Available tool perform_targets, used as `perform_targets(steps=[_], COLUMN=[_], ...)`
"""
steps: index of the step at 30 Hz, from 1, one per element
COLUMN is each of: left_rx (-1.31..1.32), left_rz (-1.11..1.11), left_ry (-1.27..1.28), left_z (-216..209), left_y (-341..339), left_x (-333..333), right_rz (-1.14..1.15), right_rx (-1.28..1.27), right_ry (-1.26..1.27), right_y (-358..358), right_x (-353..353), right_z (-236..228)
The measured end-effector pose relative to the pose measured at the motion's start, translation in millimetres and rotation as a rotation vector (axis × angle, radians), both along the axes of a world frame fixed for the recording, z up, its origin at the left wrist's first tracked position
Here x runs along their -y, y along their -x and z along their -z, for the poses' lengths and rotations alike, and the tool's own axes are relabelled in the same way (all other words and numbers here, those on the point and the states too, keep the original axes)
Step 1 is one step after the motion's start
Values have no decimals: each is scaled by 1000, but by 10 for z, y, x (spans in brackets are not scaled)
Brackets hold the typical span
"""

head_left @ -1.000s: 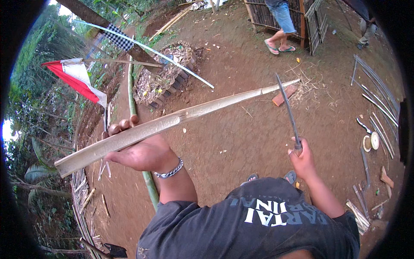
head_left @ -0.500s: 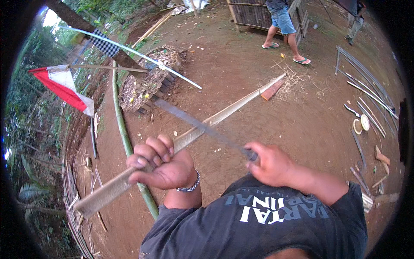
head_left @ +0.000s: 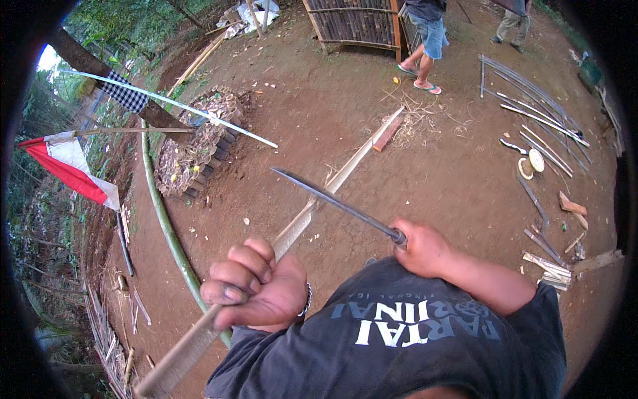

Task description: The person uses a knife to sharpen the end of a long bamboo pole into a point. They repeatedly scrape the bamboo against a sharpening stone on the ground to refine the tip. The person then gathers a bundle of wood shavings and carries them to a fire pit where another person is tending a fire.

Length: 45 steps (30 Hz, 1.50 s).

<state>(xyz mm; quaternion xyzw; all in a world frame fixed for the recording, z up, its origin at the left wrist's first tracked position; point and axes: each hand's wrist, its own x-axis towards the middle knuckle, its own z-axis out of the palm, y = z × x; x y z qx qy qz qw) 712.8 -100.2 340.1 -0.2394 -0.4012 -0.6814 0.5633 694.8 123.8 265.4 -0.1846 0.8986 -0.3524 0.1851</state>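
Observation:
A long, split bamboo strip runs from the lower left up to the ground ahead. My left hand is wrapped round it near its lower end, with a bracelet at the wrist. In my right hand I grip a machete by its handle, which is mostly hidden by my fingers. Its long dark blade points up and left and crosses the strip beyond my left hand. Whether the blade touches the strip I cannot tell. The strip's far end lies beside a reddish-brown block and thin shavings.
A green bamboo pole lies at left, near a red and white flag and a bordered bed round a tree. Long strips and round pieces lie at right. Ahead, a person in shorts stands by a bamboo panel.
The strip's near end has swung lower and become steeper, with my left hand slightly lower. The machete's blade, blurred before, now shows sharply, its tip further right. The view has shifted.

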Motion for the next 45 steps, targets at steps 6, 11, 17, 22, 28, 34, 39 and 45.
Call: perform_targets(steps=[6, 11, 17, 22, 28, 34, 39, 45], left_rx=[-1, -12, 6, 33, -42, -34, -36, -23], left_rz=[73, 62, 86, 90, 176, 146, 212, 146], left_ry=[-19, 20, 16, 36, 37, 53, 49, 49], left_z=[24, -15, 49, 2, 63, 56, -10, -105], left_y=[-26, -42, -87, -121, -92, -100, -47, 45], left_x=[7, -70, -19, -20, 60, -35, -57, -60], right_rz=[-49, 146, 92, 265, 73, 176, 185, 182], right_rx=[-136, 11, -71, 3, -51, 41, -110, -19], right_ry=[117, -1, 15, -146, 65, -60, 65, 13], right_y=[-177, -55, -78, 204, 60, 204, 307, 550], right_x=[146, -36, 74, -248, 23, -95, -148, -205], right_z=[-297, 185, 110, 670, 280, 398, 810, 840])
